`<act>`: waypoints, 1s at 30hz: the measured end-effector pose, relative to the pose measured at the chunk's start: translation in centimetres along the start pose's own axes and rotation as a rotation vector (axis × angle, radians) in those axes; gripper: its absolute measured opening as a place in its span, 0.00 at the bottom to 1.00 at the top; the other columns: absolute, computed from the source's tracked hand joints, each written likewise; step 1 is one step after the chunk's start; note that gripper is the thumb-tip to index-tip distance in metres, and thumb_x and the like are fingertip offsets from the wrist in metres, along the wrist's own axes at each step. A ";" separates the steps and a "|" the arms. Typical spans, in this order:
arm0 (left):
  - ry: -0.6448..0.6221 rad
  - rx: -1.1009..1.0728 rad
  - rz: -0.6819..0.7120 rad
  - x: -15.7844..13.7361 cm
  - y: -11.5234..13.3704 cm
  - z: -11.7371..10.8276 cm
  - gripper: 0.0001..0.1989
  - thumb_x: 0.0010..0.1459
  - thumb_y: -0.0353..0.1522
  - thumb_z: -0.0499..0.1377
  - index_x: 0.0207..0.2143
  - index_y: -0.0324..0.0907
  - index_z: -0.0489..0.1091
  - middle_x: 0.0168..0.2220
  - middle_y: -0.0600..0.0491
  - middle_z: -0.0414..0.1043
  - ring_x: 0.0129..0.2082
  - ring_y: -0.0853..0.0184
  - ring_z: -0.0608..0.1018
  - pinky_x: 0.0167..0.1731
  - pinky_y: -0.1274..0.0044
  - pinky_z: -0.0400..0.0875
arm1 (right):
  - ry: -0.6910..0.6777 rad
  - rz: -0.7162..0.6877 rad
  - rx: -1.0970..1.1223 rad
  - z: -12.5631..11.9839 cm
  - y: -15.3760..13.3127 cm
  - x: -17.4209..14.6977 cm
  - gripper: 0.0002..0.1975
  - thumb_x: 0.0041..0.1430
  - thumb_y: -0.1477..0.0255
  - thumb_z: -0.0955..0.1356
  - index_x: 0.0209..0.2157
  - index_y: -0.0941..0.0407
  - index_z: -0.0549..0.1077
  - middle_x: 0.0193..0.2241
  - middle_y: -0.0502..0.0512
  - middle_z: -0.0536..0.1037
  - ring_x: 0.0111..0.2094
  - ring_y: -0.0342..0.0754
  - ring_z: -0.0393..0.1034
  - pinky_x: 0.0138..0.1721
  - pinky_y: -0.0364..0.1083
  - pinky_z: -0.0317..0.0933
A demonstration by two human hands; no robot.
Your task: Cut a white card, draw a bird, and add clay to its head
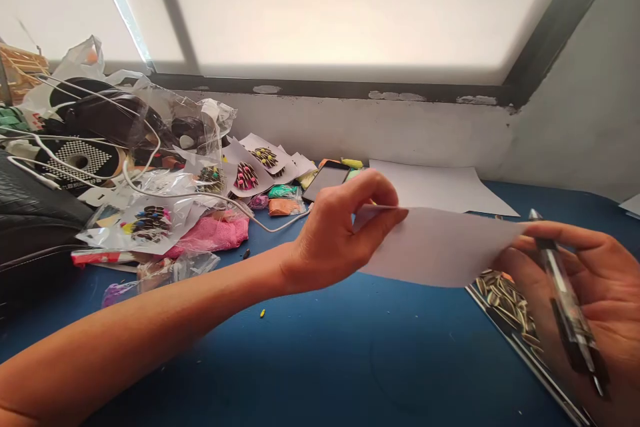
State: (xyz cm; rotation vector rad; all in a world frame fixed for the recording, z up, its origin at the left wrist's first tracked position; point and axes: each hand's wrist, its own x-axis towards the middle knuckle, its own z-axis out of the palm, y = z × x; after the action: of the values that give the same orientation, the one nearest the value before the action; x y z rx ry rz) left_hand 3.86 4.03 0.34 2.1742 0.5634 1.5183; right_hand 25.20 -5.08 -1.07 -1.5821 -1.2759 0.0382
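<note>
A small sheet of white paper (pixel 430 250) is held up above the blue table between my two hands. My left hand (pixel 350 227) pinches its left end between thumb and fingers. At the opposite end, my right hand (pixel 590 287) grips the sheet's corner with the fingertips. A clear pen (pixel 567 300) with a dark grip also lies in that right hand, pointing down toward me. Under the right part of the sheet is a pile of striped sunflower seeds (pixel 507 300), partly hidden by the paper and the hand.
Blue table (pixel 310 360) in front. Behind my hands lies a larger white sheet (pixel 430 187). Colored clay packets (pixel 285 200), a phone (pixel 325 180) and seed clusters on paper (pixel 245 177) sit left of center. A white cable (pixel 200 195), a pink cloth (pixel 215 233) and a black bag (pixel 30 227) crowd the left.
</note>
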 end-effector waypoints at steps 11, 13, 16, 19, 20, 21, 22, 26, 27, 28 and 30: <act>-0.149 0.019 -0.323 0.2 -1.5 -0.2 0.10 0.56 0.23 0.55 0.32 0.39 0.75 0.28 0.57 0.74 0.27 0.75 0.72 0.26 0.83 0.66 | -0.056 0.042 0.017 0.2 -0.3 0.1 0.14 0.53 0.60 0.72 0.40 0.51 0.74 0.34 0.52 0.82 0.32 0.49 0.79 0.29 0.43 0.71; -0.198 -0.005 -0.450 -0.2 -2.2 0.3 0.10 0.54 0.23 0.55 0.31 0.39 0.77 0.31 0.56 0.77 0.31 0.72 0.75 0.30 0.82 0.68 | -0.055 0.047 0.032 0.3 -0.5 0.3 0.15 0.54 0.59 0.71 0.40 0.52 0.74 0.33 0.53 0.82 0.32 0.49 0.79 0.30 0.44 0.72; -0.335 0.026 -0.548 -1.0 -3.1 0.9 0.11 0.52 0.23 0.56 0.34 0.38 0.78 0.34 0.54 0.80 0.35 0.70 0.78 0.35 0.81 0.71 | -0.028 0.017 0.035 0.2 -1.0 0.4 0.14 0.57 0.59 0.70 0.41 0.52 0.74 0.30 0.51 0.82 0.33 0.48 0.80 0.34 0.43 0.73; -0.500 0.086 -0.544 -1.5 -3.5 1.1 0.13 0.53 0.24 0.55 0.35 0.39 0.79 0.37 0.53 0.81 0.38 0.68 0.79 0.38 0.79 0.71 | 0.009 -0.039 -0.055 0.1 -1.3 0.4 0.10 0.61 0.62 0.68 0.41 0.51 0.72 0.30 0.49 0.82 0.33 0.46 0.80 0.34 0.40 0.72; -0.537 0.112 -0.537 -1.6 -3.5 1.1 0.13 0.53 0.24 0.55 0.36 0.39 0.79 0.38 0.53 0.81 0.39 0.67 0.80 0.40 0.79 0.71 | -0.008 -0.068 -0.087 0.1 -1.2 0.3 0.08 0.62 0.63 0.68 0.41 0.51 0.72 0.29 0.49 0.82 0.32 0.45 0.80 0.34 0.40 0.71; -0.560 0.143 -0.531 -1.6 -3.6 1.1 0.13 0.54 0.24 0.55 0.37 0.40 0.79 0.39 0.53 0.81 0.40 0.66 0.80 0.41 0.78 0.71 | -0.050 -0.108 -0.113 0.2 -0.9 0.2 0.07 0.63 0.64 0.67 0.40 0.51 0.72 0.28 0.48 0.82 0.30 0.45 0.79 0.33 0.40 0.71; -0.581 0.179 -0.525 -1.7 -3.6 1.0 0.13 0.54 0.25 0.55 0.37 0.40 0.79 0.39 0.53 0.81 0.41 0.66 0.80 0.42 0.78 0.71 | -0.123 -0.162 -0.142 0.3 -0.6 0.0 0.05 0.63 0.66 0.66 0.39 0.51 0.72 0.28 0.48 0.82 0.29 0.45 0.79 0.33 0.40 0.71; -0.670 0.295 -0.458 -1.9 -3.8 1.0 0.13 0.54 0.28 0.57 0.39 0.42 0.78 0.40 0.53 0.80 0.41 0.63 0.79 0.43 0.75 0.70 | -0.442 -0.554 -0.158 1.3 1.0 -1.2 0.10 0.67 0.72 0.62 0.45 0.51 0.74 0.36 0.49 0.83 0.33 0.45 0.80 0.35 0.40 0.71; -0.693 0.307 -0.433 -2.0 -3.9 1.0 0.13 0.55 0.29 0.57 0.40 0.42 0.78 0.41 0.52 0.80 0.42 0.63 0.78 0.44 0.74 0.69 | -0.487 -0.602 -0.168 1.6 1.2 -1.6 0.11 0.67 0.73 0.61 0.45 0.52 0.74 0.36 0.51 0.83 0.34 0.45 0.80 0.34 0.41 0.71; -0.718 0.318 -0.410 -2.0 -3.9 0.9 0.13 0.55 0.30 0.57 0.41 0.43 0.77 0.42 0.52 0.79 0.42 0.62 0.78 0.44 0.74 0.69 | -0.515 -0.645 -0.184 1.9 1.4 -1.9 0.12 0.67 0.73 0.61 0.46 0.53 0.74 0.36 0.52 0.83 0.35 0.46 0.80 0.34 0.42 0.72; -0.775 0.359 -0.367 -1.9 -3.7 0.7 0.13 0.56 0.31 0.58 0.43 0.44 0.77 0.41 0.52 0.77 0.43 0.62 0.77 0.43 0.74 0.68 | -0.551 -0.689 -0.245 2.3 1.5 -2.3 0.12 0.66 0.73 0.62 0.46 0.55 0.75 0.34 0.55 0.82 0.33 0.47 0.79 0.32 0.43 0.72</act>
State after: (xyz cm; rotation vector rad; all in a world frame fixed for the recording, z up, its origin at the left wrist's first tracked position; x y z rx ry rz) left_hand 3.57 6.02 -3.38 2.4949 0.9230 0.3394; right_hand 23.93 -4.98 -4.44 -1.2856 -2.2805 -0.1301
